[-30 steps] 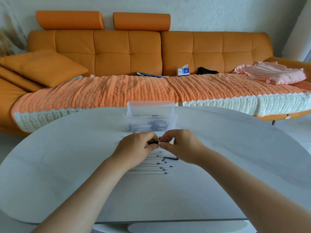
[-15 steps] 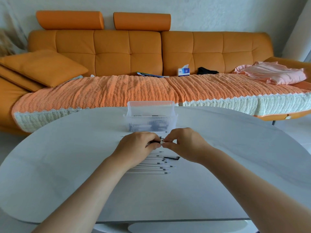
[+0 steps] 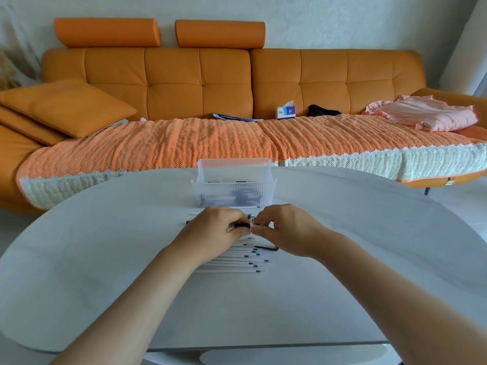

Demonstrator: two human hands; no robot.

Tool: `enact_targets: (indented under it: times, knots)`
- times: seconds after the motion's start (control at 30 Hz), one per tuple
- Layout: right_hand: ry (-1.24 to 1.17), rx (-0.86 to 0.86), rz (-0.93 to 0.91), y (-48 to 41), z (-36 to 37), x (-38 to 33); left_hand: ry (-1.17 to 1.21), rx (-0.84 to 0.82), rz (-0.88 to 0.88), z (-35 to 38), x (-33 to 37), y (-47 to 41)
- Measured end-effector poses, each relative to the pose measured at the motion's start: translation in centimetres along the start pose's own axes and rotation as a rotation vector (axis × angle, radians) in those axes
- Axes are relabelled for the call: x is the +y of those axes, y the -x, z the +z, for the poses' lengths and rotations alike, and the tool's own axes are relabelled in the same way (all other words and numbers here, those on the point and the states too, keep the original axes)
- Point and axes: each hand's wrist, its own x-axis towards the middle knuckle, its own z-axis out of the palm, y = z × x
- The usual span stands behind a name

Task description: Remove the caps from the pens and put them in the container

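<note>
Just in front of the container (image 3: 234, 164), the left hand (image 3: 210, 233) and the right hand (image 3: 287, 230) each pinch one end of a single pen (image 3: 242, 225) — a grip suited, I think, for pulling the cap off. The other pens (image 3: 232, 263) lie in a row a little farther from the container, within easy reach.

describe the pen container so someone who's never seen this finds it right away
Start at the white oval table in front of the orange sofa. Near the middle of its far edge stands the container: a clear ribbed plastic box with dark items inside, the only upright thing there, while the white pens lie flat.
</note>
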Motion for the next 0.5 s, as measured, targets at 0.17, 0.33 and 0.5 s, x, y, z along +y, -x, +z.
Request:
enact_targets:
  times: [0.17, 0.33, 0.5]
  knots:
    - [0.036, 0.054, -0.010, -0.03, -0.30, 0.19, -0.001, -0.028, 0.064, 0.00, -0.45, -0.33]
    - [-0.204, -0.021, 0.073, -0.08, -0.16, 0.63, -0.070, 0.070, 0.213, -0.06, -0.71, -0.72]
    - [-0.063, 0.113, 0.008, 0.02, -0.29, 0.91, -0.031, 0.102, 0.182, 0.35, -0.70, -0.72]
